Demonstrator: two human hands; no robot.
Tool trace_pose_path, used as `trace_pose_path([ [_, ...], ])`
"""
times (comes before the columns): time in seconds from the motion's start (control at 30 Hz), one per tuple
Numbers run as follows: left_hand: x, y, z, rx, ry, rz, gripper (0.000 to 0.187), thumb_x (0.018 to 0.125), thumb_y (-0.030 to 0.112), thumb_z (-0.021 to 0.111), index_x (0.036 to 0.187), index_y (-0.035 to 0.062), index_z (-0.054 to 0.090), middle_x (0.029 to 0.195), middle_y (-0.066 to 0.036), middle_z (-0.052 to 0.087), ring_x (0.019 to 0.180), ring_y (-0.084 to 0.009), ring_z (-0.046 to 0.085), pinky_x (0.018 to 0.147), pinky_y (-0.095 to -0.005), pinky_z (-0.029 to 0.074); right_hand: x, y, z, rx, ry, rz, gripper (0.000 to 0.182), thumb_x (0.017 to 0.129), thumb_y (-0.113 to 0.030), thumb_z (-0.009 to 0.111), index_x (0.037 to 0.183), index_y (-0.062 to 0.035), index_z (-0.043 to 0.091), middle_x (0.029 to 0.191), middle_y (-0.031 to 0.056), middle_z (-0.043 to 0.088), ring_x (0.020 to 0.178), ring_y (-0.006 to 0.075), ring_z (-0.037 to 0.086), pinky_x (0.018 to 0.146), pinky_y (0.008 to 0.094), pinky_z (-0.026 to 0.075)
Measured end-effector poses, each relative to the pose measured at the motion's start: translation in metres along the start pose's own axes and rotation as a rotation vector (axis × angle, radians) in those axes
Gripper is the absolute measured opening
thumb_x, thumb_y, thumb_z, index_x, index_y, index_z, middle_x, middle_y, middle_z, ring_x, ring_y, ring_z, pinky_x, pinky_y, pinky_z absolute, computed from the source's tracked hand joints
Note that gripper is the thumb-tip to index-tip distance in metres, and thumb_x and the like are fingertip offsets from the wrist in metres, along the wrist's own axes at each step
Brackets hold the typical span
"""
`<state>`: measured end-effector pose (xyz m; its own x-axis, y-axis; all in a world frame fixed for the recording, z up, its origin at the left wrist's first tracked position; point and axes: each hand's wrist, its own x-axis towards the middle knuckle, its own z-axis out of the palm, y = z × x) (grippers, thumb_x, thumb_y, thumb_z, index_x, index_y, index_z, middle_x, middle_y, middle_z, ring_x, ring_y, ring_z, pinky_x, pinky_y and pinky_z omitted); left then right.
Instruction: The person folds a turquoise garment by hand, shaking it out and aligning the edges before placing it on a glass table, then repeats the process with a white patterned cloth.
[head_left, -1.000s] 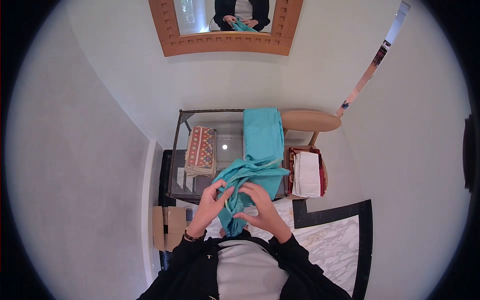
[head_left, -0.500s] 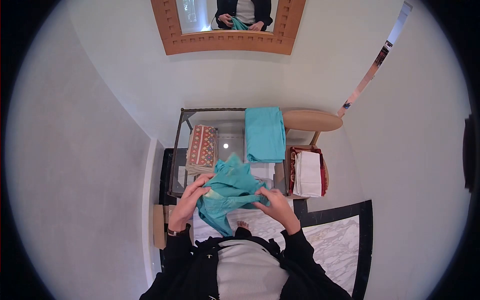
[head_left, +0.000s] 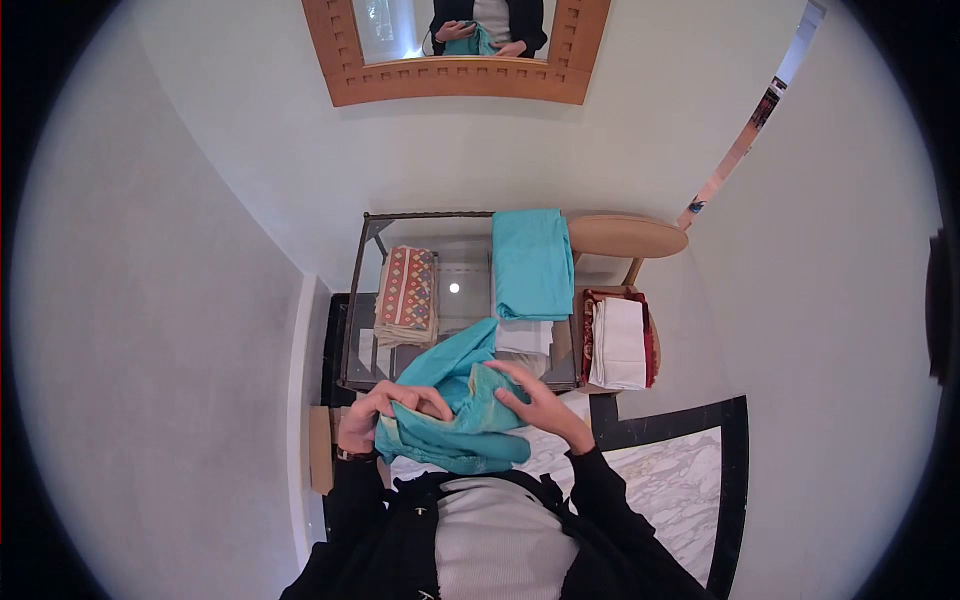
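Observation:
A crumpled turquoise cloth (head_left: pixel 455 440) with pale patches along its edge hangs between my hands in front of my waist. My left hand (head_left: pixel 385 412) is closed on its left side, fingers curled over the edge. Against the upper right part of the fabric rests my right hand (head_left: pixel 540 408), with its fingers stretched and the thumb apart from them. One end of the cloth reaches up over the front of the glass table (head_left: pixel 462 250). The folds hide part of my fingertips.
On the table lie a patterned folded fabric stack (head_left: pixel 407 295), a folded turquoise cloth (head_left: pixel 532 265) and white cloth (head_left: pixel 524 336). To the right, a chair (head_left: pixel 625 237) bears a folded white cloth (head_left: pixel 618 343) over red fabric. A wood-framed mirror (head_left: pixel 460 92) hangs ahead.
The cloth has been turned and bunched lower, one end now pointing up. My left hand has curled over it. My right hand has loosened its pinch and moved slightly up, fingers spread.

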<state>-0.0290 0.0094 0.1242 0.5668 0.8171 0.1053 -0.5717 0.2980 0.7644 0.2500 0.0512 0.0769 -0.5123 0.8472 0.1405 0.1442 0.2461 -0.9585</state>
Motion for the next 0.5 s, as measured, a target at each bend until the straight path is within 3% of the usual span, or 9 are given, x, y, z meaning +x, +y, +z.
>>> trace_pose_path([
  [0.1,-0.002,0.001,0.003,0.046,-0.031,-0.005,0.035,0.074,0.027,0.046,0.055,-0.0031,0.043,0.107,-0.039,0.056,0.092,-0.0386,0.061,0.098,-0.0443,0.04,-0.002,0.001,0.009,0.267,-0.249,0.288,0.04,0.098,-0.027,0.058,0.132,-0.0067,0.053,0.114,0.0047,0.062,0.105,0.0136,0.057,0.094,0.028,0.043],
  [0.13,-0.003,0.002,0.002,0.045,-0.021,0.01,0.034,0.073,0.026,0.047,0.056,-0.003,0.043,0.106,-0.039,0.056,0.093,-0.0387,0.06,0.099,-0.0448,0.04,-0.001,-0.001,0.004,0.327,-0.357,0.357,0.038,0.099,-0.025,0.058,0.132,-0.0072,0.053,0.108,0.0,0.061,0.098,0.0066,0.055,0.086,0.0222,0.043],
  [0.27,-0.011,0.008,0.001,-0.047,0.072,0.082,0.033,0.072,0.026,0.049,0.058,-0.0038,0.046,0.108,-0.034,0.057,0.102,-0.0382,0.058,0.102,-0.0449,0.038,-0.008,-0.011,-0.024,0.473,-0.124,0.361,0.03,0.097,-0.016,0.06,0.125,-0.007,0.055,0.103,-0.0016,0.062,0.091,0.0044,0.054,0.081,0.0202,0.043],
  [0.37,-0.013,0.015,0.0,0.262,0.349,0.073,0.032,0.072,0.026,0.051,0.064,-0.0044,0.051,0.114,-0.029,0.057,0.113,-0.0362,0.054,0.104,-0.0437,0.036,-0.01,-0.005,-0.043,0.573,0.164,0.254,0.021,0.094,-0.009,0.062,0.114,-0.0051,0.057,0.1,-0.0025,0.061,0.092,0.004,0.053,0.081,0.0193,0.042],
  [0.4,-0.011,0.024,-0.002,0.438,0.244,0.056,0.022,0.077,0.018,0.056,0.077,-0.0033,0.056,0.122,-0.019,0.055,0.117,-0.0296,0.051,0.103,-0.0397,0.036,-0.011,-0.007,-0.049,0.557,0.214,0.235,0.019,0.094,-0.007,0.062,0.112,-0.0047,0.057,0.102,-0.0019,0.061,0.093,0.0041,0.054,0.082,0.0193,0.042],
  [0.5,-0.017,0.017,-0.009,0.77,0.291,-0.04,0.012,0.082,0.005,0.059,0.093,0.0002,0.057,0.12,-0.012,0.054,0.115,-0.0237,0.05,0.101,-0.0352,0.037,-0.011,-0.019,-0.052,0.533,0.321,0.201,0.02,0.092,-0.002,0.063,0.111,-0.0037,0.056,0.104,0.0014,0.064,0.094,0.0051,0.056,0.083,0.0201,0.043],
])
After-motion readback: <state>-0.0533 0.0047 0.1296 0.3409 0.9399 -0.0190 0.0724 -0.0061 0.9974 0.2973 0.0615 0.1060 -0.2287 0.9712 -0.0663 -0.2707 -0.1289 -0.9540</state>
